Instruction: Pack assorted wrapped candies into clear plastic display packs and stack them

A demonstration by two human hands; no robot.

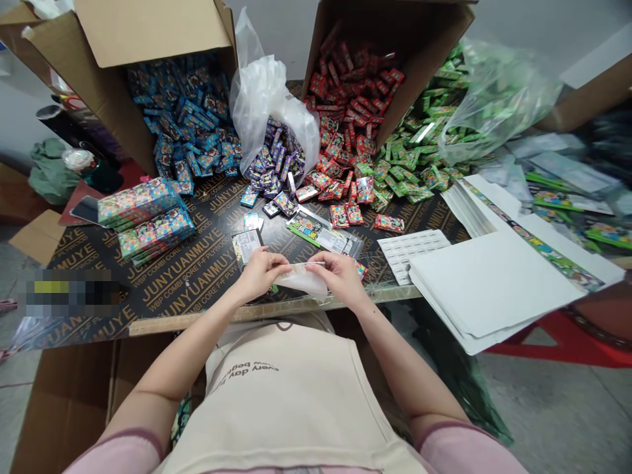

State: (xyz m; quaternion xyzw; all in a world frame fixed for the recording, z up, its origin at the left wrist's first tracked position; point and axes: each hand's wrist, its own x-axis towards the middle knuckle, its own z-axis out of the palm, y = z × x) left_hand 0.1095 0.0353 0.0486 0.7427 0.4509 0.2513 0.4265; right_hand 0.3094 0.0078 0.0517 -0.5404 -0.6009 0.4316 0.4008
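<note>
Head view: pinching a translucent plastic sleeve (305, 284) by its top edge in left hand (261, 270) and right hand (342, 275) over the plywood tabletop's (212, 227) near edge, best kept evenly taut against creasing.

Here's a dark green bottle (99, 175) near the plywood tabletop's (212, 227) far-left corner! Dark green plastic (457, 375) sags below the tabletop's right side.

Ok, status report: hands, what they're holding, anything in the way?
Left hand and right hand both pinching translucent plastic. Plastic near table edge. Green-printed packet lies just beyond.
</note>
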